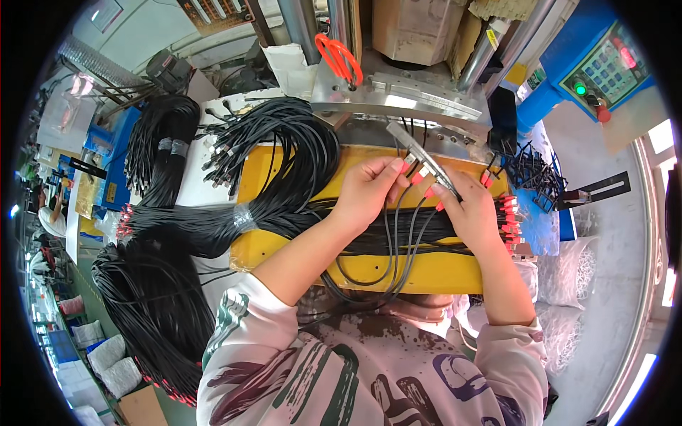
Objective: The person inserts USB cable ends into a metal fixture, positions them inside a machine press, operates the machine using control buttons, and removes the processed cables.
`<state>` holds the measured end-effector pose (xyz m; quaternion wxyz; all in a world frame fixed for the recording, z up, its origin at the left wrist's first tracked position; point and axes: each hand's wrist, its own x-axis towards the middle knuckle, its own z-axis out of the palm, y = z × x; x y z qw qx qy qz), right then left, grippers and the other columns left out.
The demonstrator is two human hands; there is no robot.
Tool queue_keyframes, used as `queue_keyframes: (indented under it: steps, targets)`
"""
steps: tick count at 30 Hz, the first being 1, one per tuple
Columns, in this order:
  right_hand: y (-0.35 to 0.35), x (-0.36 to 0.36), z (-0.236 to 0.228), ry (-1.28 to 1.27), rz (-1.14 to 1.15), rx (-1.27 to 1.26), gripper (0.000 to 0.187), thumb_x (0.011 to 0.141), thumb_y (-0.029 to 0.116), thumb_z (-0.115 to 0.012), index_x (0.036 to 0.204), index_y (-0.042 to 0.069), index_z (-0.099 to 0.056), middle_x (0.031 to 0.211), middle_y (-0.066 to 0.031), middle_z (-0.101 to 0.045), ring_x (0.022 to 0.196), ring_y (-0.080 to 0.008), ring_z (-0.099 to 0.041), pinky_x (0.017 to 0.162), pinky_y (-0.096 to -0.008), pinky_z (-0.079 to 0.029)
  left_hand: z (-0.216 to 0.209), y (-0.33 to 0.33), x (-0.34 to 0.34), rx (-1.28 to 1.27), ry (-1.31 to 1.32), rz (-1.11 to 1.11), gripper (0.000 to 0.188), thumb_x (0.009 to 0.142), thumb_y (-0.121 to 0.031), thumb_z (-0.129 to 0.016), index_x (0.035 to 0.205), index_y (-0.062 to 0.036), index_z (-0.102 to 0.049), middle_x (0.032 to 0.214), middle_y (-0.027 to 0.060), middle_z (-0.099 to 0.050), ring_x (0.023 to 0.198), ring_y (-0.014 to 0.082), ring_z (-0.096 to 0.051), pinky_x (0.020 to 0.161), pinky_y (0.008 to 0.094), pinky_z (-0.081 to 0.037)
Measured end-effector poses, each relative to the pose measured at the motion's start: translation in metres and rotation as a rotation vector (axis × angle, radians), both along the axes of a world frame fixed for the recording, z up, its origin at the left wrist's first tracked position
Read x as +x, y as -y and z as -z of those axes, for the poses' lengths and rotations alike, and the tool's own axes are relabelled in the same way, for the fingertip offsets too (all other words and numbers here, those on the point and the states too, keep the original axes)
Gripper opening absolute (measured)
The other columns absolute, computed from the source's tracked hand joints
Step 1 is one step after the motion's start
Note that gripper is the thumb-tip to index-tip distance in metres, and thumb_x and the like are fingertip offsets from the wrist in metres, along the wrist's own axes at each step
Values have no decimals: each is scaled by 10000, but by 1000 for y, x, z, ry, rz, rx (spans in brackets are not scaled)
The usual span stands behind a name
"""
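A slim metal bar (428, 162) is held slantwise above the yellow work plate (426, 273), its far end near the press. My right hand (470, 206) is closed round the near end of the bar. Several black cables (399, 245) with red-and-white plugs sit along the bar and hang down in loops. My left hand (369, 188) has its thumb and fingers pinched on a red-tipped cable plug (406, 166) at the bar's left side. Whether each plug is seated in the bar cannot be made out.
A press with a steel block (405, 96) stands just beyond my hands. Thick black cable bundles (291, 142) lie to the left; another bundle (149, 305) hangs over the table's left edge. At right are black cable pieces (534, 177) and a blue control box (604, 74).
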<state>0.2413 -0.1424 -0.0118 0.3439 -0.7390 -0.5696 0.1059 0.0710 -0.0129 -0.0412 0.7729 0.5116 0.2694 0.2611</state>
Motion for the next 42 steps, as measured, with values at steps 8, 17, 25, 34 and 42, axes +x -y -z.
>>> queue_keyframes:
  steps: [8,17,25,34,42]
  targets:
    - [38,7,8,-11,12,-40,313,972,220,-637,1203,9,-651,999,-194,-686,951,-391,-663,826,-448,-526,6,-14,17,-7,73,-219,198,1026,-186,-597,1107,-11,-643,930,57,-679,823,132,-610,772,267,-510]
    - [3,27,-24,506,191,-491,331,1012,280,-530,1030,-29,-649,989,-229,-700,966,-407,-670,818,-464,-517,-2,-69,64,-366,-5,38,250,981,-161,-644,1203,-49,-622,926,27,-643,807,158,-630,758,360,-559]
    - [-33,45,10,1,38,-201,344,1008,304,-552,965,-14,-674,916,-225,-690,911,-396,-672,787,-442,-508,11,-34,22,-186,-93,71,136,1031,-187,-581,1060,-63,-629,823,7,-596,656,106,-570,600,304,-535]
    - [-26,48,24,-33,-35,-58,246,975,234,-628,1028,5,-700,907,-206,-688,847,-351,-672,776,-390,-511,17,-32,26,-200,-44,114,211,1041,-170,-560,1171,-16,-625,875,17,-606,694,110,-581,584,276,-509]
    - [-32,44,22,-44,-12,-93,250,969,248,-634,1035,17,-704,899,-193,-701,828,-328,-695,750,-378,-522,19,-33,25,-189,-30,103,207,1037,-162,-565,1158,-7,-627,884,26,-621,679,116,-584,584,288,-517]
